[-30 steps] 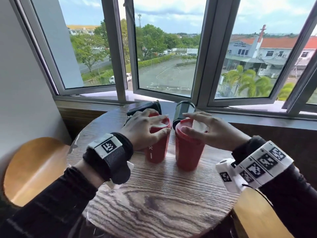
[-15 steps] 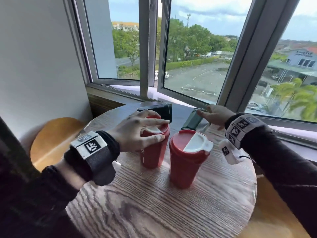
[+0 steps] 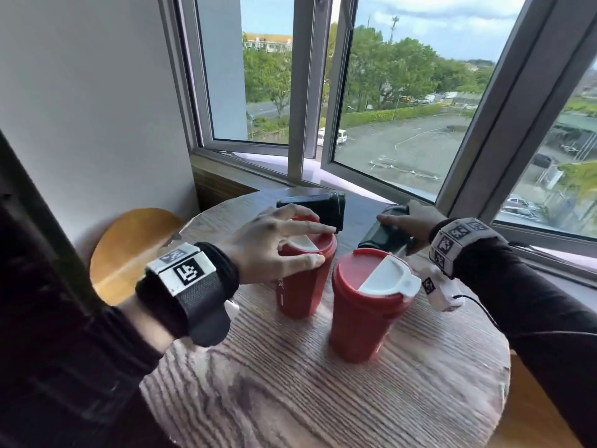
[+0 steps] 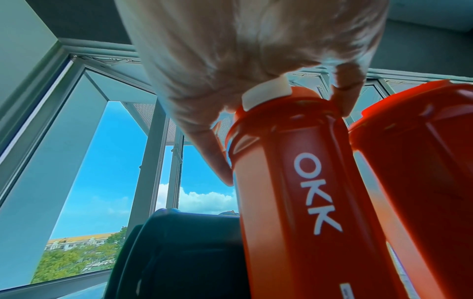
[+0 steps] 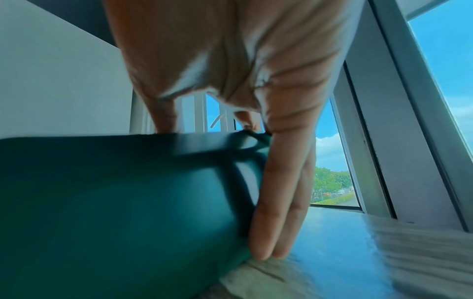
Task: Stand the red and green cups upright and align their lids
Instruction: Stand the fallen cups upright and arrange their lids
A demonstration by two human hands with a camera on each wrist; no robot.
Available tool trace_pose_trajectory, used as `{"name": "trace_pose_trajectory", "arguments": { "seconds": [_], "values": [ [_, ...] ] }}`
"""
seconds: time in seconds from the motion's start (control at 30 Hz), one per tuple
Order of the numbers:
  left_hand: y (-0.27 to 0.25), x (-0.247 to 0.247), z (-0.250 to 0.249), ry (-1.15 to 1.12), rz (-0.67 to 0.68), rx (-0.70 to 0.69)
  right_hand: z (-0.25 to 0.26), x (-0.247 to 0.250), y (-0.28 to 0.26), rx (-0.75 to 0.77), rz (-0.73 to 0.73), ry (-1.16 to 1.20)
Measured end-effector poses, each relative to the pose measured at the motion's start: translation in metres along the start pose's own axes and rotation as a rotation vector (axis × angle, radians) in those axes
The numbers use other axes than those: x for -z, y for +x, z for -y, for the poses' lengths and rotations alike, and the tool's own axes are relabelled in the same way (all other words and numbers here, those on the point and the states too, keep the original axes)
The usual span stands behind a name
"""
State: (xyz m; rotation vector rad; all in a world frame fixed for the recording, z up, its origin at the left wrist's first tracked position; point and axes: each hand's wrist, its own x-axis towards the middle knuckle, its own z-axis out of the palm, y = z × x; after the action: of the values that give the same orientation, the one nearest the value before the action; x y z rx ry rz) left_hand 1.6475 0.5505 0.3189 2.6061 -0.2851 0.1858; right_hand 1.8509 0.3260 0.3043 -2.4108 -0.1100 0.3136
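Two red cups stand upright on the round wooden table (image 3: 290, 399), side by side and close together. The left red cup (image 3: 298, 286) sits right under the left hand (image 3: 268, 240): fingers spread and curled over its red lid (image 3: 318, 245), fingertips draped across the top and thumb pressed against the near rim. From the left wrist view, the fingers (image 4: 345, 95) hook over the lid's edge beside the white flap (image 4: 266, 93), and the thumb runs down the cup's left side next to its white "OKK" lettering. That hand grips the lid.

Just off those fingertips to the right stands the right red cup (image 3: 365, 318), no hand on it, its lid's white flap (image 3: 387, 279) facing toward the right.

Beyond the left fingers, a dark green cup (image 3: 316, 205) lies on its side at the far edge of the table, close to the window sill (image 3: 323, 176). Over to the right, a second green cup (image 3: 378, 234) also lies tipped over, and the right hand (image 3: 416, 221) is on it. In the right wrist view the green cup (image 5: 128, 202) fills the space beneath the palm, with two long fingers (image 5: 276, 202) running down its right flank to the tabletop and the thumb over the top on the other side. The hand wraps the cup's body, holding it.

A curved wooden chair back (image 3: 129, 253) shows behind the left wrist, and open window frames (image 3: 310, 92) stand beyond both hands.
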Motion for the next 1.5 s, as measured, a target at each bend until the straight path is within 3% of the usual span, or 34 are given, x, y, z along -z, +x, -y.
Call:
{"name": "trace_pose_trajectory", "arguments": {
  "seconds": [0.17, 0.4, 0.67, 1.03, 1.5],
  "values": [
    [0.000, 0.001, 0.003, 0.021, 0.029, 0.009, -0.002, 0.003, -0.008, 0.066, -0.088, -0.023],
    [0.001, 0.001, 0.005, 0.007, 0.038, -0.013, -0.012, 0.013, -0.026, 0.412, -0.326, -0.230],
    [0.002, 0.002, 0.006, 0.023, 0.032, -0.040, -0.024, 0.003, -0.063, 0.619, -0.449, -0.206],
    [0.002, 0.000, 0.008, 0.016, 0.011, -0.062, -0.039, -0.004, -0.088, 0.733, -0.401, -0.236],
    [0.000, 0.001, 0.006, 0.013, 0.018, -0.052, -0.044, 0.002, -0.091, 0.699, -0.313, -0.254]
  ]
}}
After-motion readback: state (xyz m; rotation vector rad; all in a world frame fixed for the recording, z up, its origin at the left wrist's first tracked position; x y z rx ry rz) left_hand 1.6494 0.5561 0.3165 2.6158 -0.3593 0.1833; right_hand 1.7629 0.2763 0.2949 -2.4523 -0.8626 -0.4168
